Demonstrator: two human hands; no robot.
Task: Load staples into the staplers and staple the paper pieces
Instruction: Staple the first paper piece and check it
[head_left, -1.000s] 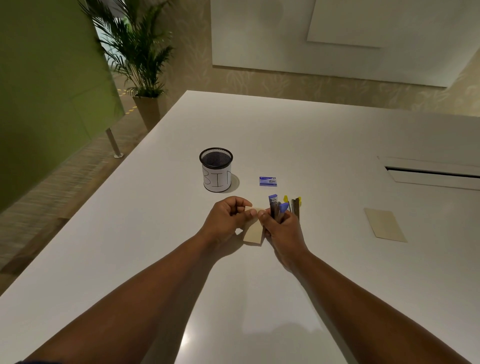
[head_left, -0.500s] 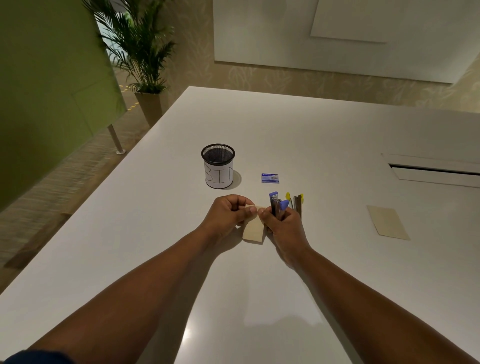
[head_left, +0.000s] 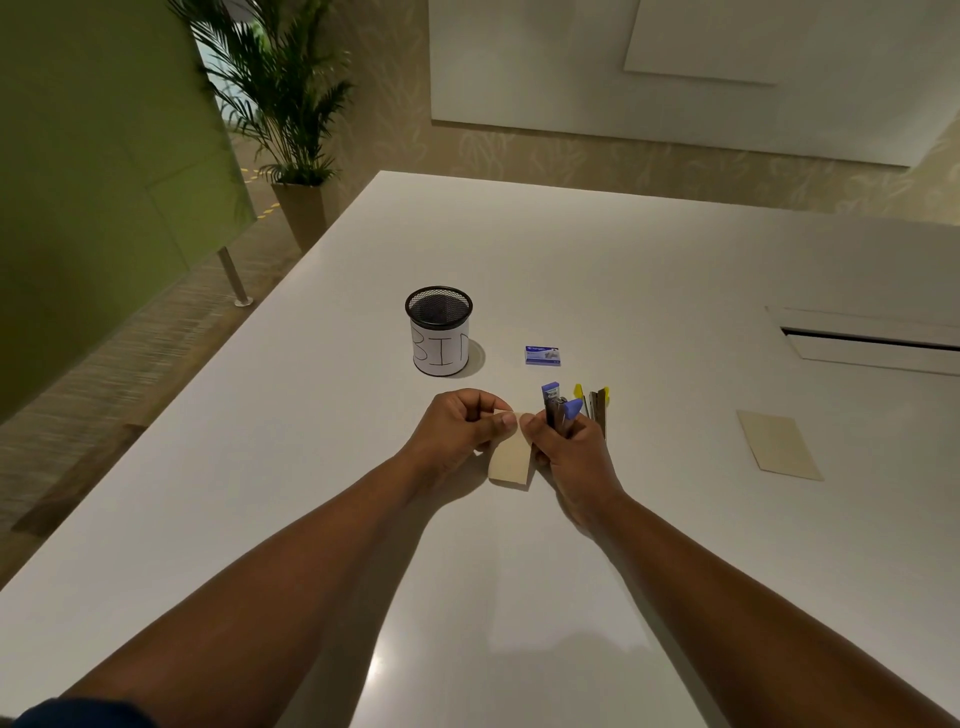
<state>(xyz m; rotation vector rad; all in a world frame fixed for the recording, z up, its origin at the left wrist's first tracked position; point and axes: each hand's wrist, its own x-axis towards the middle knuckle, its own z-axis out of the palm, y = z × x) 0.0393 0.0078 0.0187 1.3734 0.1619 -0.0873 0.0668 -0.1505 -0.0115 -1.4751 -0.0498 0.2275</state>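
Note:
My left hand (head_left: 460, 426) pinches the top of a small beige paper piece (head_left: 511, 460) that hangs down toward the white table (head_left: 311, 467). My right hand (head_left: 569, 449) grips a blue stapler (head_left: 558, 410), opened up, right beside the paper's upper edge; its thumb touches the paper too. A yellow stapler (head_left: 595, 402) lies open on the table just behind my right hand. A small blue staple box (head_left: 542, 355) sits further back.
A black mesh cup labelled BIN (head_left: 439, 332) stands left of the staple box. Another beige paper piece (head_left: 778, 443) lies at the right. A cable hatch (head_left: 872, 340) is set in the table at far right. A potted palm (head_left: 291, 104) stands beyond the table.
The hands stay together with the paper and the blue stapler; only the view has shifted slightly.

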